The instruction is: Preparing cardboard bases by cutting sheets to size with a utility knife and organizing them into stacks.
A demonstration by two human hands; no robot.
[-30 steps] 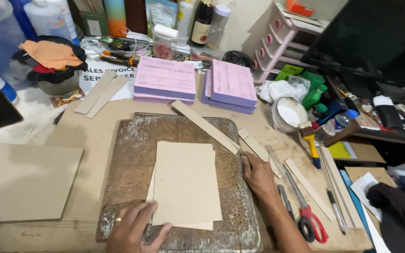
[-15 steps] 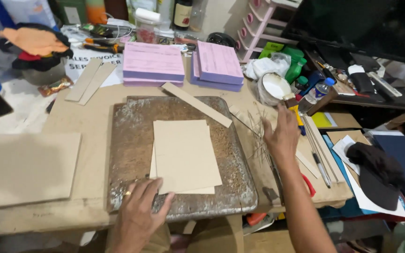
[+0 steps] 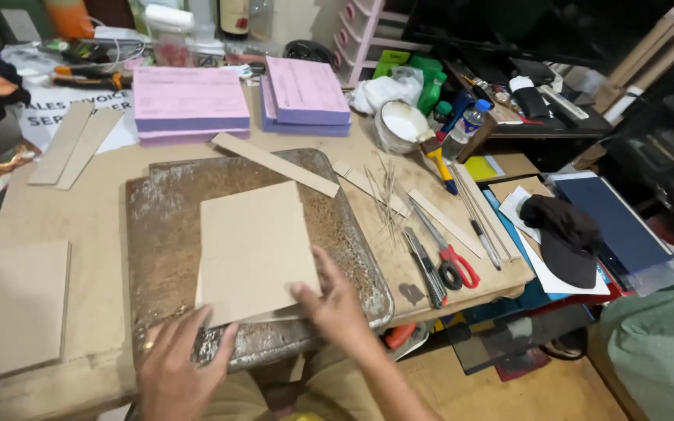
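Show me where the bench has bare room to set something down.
Bare room: the table strip between the metal plate and the cardboard strips. Crowded: right of the plate, with scissors, thin sticks and glue tub. Both the left hand and right hand press the cardboard sheets.

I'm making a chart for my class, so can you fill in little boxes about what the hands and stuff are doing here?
Left hand: resting on the near left corner of the cardboard sheet
Right hand: pressing the sheet's near right corner
Under the sheet: a worn metal tray
On the tray's far edge: a cardboard strip
To the right: red-handled scissors
At the back: two pink paper stacks
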